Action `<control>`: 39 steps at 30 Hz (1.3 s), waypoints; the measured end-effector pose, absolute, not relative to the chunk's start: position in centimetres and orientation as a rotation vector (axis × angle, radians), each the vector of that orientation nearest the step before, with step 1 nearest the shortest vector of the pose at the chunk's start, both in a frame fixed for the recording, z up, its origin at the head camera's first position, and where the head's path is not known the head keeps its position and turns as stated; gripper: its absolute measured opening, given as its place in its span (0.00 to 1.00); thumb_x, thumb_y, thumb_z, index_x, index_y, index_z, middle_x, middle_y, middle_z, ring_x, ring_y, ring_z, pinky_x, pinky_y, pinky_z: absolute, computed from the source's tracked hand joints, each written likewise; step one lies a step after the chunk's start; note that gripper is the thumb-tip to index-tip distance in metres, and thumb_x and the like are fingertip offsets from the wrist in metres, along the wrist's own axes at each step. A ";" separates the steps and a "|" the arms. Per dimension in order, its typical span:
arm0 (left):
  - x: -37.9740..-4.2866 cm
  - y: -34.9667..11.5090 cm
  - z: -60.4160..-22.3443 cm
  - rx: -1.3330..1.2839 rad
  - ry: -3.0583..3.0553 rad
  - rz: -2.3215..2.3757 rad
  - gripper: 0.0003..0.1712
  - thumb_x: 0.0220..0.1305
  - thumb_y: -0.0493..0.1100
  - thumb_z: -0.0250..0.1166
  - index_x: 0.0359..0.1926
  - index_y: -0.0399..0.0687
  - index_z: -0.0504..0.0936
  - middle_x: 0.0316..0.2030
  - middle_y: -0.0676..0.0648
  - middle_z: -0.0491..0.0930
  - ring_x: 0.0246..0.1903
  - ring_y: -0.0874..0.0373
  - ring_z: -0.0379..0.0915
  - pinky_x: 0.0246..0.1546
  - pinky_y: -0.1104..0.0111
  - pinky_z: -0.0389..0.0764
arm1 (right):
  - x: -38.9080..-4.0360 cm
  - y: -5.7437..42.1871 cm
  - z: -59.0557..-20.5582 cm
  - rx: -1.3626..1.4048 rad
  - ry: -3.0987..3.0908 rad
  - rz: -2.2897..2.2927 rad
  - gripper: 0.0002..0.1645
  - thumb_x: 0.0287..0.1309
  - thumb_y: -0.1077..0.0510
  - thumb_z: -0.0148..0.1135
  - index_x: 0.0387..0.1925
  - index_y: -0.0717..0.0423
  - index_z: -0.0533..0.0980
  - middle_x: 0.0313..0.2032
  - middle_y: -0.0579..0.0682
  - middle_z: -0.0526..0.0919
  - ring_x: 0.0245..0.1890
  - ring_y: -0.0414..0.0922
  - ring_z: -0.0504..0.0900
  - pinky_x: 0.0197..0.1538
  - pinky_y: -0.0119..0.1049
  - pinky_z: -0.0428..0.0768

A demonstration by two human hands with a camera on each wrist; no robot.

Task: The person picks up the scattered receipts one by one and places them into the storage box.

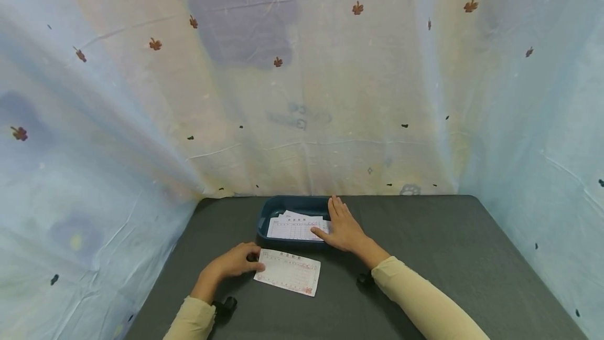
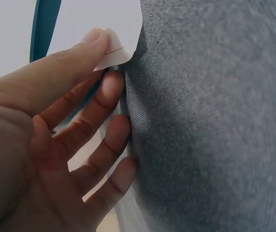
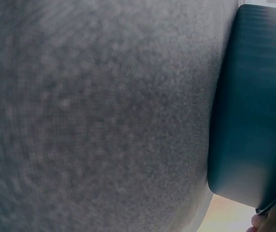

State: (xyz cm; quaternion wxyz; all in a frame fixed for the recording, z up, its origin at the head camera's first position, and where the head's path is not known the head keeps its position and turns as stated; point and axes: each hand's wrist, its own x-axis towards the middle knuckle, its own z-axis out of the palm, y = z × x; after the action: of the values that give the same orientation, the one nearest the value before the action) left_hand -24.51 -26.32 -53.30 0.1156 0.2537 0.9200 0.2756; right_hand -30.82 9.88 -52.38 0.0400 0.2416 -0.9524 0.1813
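Observation:
A printed paper form [image 1: 289,273] with red marks hangs over the grey cloth just in front of a dark blue bin [image 1: 262,223]. My left hand [image 1: 234,260] pinches its left end; in the left wrist view the thumb [image 2: 96,41] lies on top of the paper corner, the other fingers beneath. More printed forms [image 1: 293,228] lie in a loose stack inside the bin. My right hand [image 1: 344,227] rests across the bin's right end with straight fingers, its thumb over the stack. The right wrist view shows the bin's outer wall [image 3: 254,106] and a bit of that hand at the corner.
Grey cloth [image 1: 424,256] covers the table. A pale patterned curtain [image 1: 330,93] encloses the back and both sides, close behind the bin. Black straps [image 1: 225,307] are on both wrists.

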 end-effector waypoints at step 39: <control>-26.2 -30.7 -48.6 0.571 2.819 1.185 0.12 0.79 0.52 0.66 0.41 0.50 0.81 0.36 0.53 0.83 0.31 0.56 0.73 0.32 0.65 0.73 | -30.8 9.7 -52.2 0.714 -2.949 0.558 0.68 0.71 0.22 0.52 0.84 0.70 0.44 0.85 0.64 0.39 0.86 0.62 0.42 0.85 0.56 0.46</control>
State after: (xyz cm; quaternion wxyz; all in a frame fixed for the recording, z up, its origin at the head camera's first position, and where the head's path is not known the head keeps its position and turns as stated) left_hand -26.21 -30.66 -48.57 0.0152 0.1835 0.9061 0.3808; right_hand -30.83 9.72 -52.18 0.0285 0.2314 -0.9555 0.1807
